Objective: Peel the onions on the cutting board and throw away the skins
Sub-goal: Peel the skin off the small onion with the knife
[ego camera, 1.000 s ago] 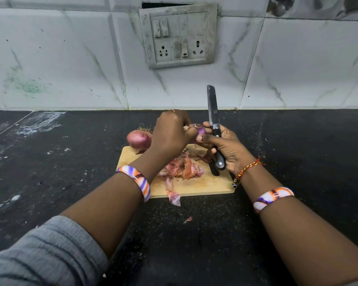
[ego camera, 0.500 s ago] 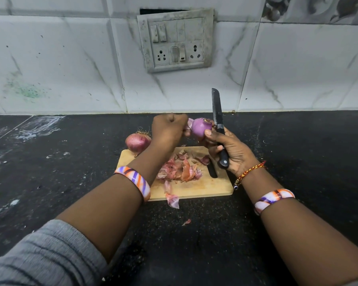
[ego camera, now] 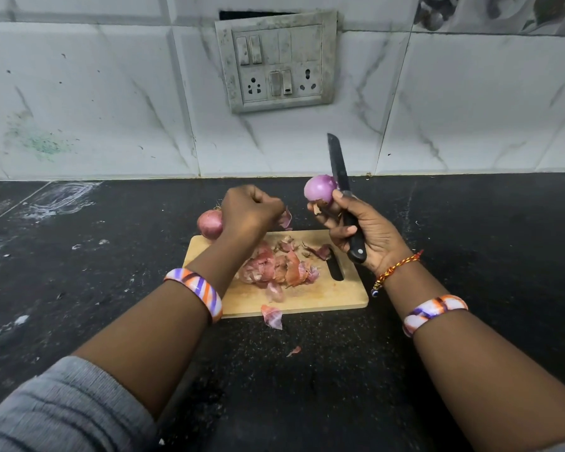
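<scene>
With the peeled onion (ego camera: 320, 188) up in the air above the far right corner of the cutting board (ego camera: 346, 295), pinched at the fingertips of the right hand (ego camera: 366, 234), same hand also wrapped round the black handle of the knife (ego camera: 341, 187), blade pointing up and away just behind the onion. Left hand (ego camera: 247, 213) curled tight on a scrap of purple skin (ego camera: 286, 220), hanging over the board's back edge, just left of the onion and apart from it. Probably dropping that scrap onto the skin pile (ego camera: 278, 267) mid-board next, so straight down and slightly toward the body from the left grip, nothing in the way. Second onion, still in its skin (ego camera: 209, 223), sitting at the board's far left corner, right behind the left hand, so left is clearly the nearer one for grabbing it. Half of it hidden by that hand, can't tell if it's touching. Underside of the held onion blocked by fingers, maybe a bit of skin left near the root, hard to say. A loose skin (ego camera: 272, 316) hanging off the board's near edge onto the black table (ego camera: 79, 272), plus a tiny fleck (ego camera: 294, 350) further out. No bin anywhere in view.
</scene>
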